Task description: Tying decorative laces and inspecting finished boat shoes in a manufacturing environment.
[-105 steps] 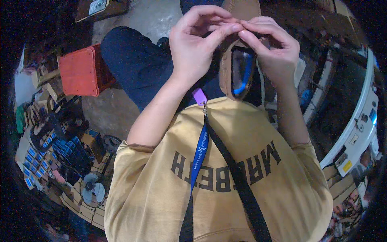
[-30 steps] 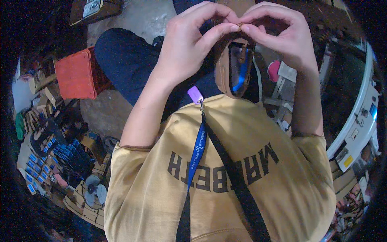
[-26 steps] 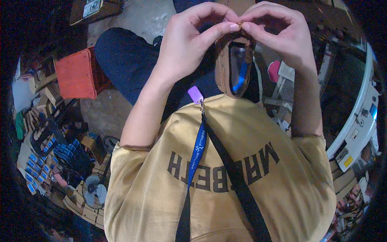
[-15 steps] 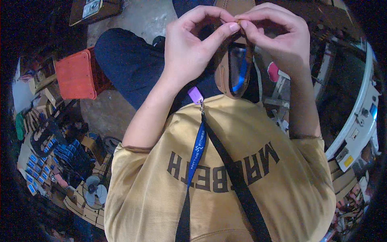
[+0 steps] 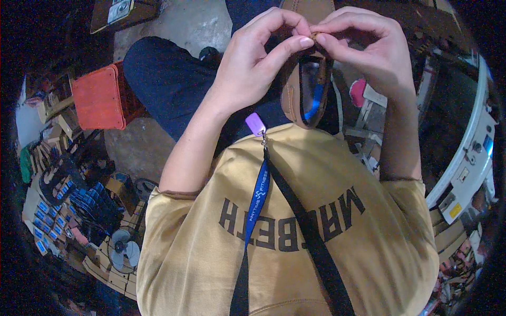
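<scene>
A brown leather shoe [image 5: 289, 100] rests in my lap between my legs, its heel end toward me and its dark opening facing up. Over its front part my hands meet, fingertip to fingertip. My left hand [image 5: 247, 63] pinches a small brown lace-like piece [image 5: 315, 36] between thumb and index finger. From the other side, my right hand [image 5: 377, 47] grips the same piece with thumb and forefinger. Most of it is covered by the fingertips, so its full shape and how it joins the shoe cannot be made out. A blue lining strip shows inside the shoe.
A red plastic stool or crate [image 5: 97, 97] stands left of my knee. Further left lie stacked wooden pieces and a small fan [image 5: 124, 249]. To the right is a white curved machine body [image 5: 464, 158]. A lanyard with a purple tag [image 5: 256, 124] hangs over my front.
Both hands have shifted slightly, with the pinched fingertips a little lower and closer to the shoe's opening. The shoe stays in place, and both hands keep their pinch.
</scene>
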Demonstrator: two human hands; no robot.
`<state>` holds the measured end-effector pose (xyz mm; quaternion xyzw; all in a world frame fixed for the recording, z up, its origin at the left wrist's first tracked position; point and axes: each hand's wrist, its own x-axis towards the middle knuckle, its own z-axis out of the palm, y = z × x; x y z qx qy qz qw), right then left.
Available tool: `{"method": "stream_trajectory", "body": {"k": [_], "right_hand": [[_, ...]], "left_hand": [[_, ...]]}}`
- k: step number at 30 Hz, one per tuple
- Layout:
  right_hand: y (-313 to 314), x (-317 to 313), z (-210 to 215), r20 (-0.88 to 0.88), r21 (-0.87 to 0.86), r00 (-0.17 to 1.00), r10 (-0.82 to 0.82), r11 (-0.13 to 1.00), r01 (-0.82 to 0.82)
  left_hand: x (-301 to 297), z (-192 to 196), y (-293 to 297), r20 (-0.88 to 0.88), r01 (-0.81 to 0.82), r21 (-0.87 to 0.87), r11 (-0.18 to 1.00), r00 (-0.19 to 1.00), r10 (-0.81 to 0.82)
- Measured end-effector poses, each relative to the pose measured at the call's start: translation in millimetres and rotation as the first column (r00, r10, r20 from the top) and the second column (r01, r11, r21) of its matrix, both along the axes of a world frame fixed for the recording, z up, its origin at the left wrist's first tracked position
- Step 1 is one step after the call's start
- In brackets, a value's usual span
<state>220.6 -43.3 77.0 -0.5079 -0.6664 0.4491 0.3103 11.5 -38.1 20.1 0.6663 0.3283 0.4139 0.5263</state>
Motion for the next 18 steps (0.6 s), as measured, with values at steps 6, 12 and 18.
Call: {"method": "stream_trajectory", "body": {"k": [6,12,18], "right_hand": [[-3,-19,9,0.174,0.263,0.98,-0.099,0.964,0.05],[-13,-21,3,0.37,0.492,0.922,-0.112,0.866,-0.092],[-20,-16,-4,0.229,0.364,0.966,-0.122,0.931,0.031]], "left_hand": [[4,5,2,-0.022,0.026,-0.089,0.996,0.999,-0.028],[13,-22,-7,0.003,-0.121,0.086,0.989,0.993,0.121],[7,-17,-6,-0.041,-0.102,0.185,0.977,0.993,0.111]]}}
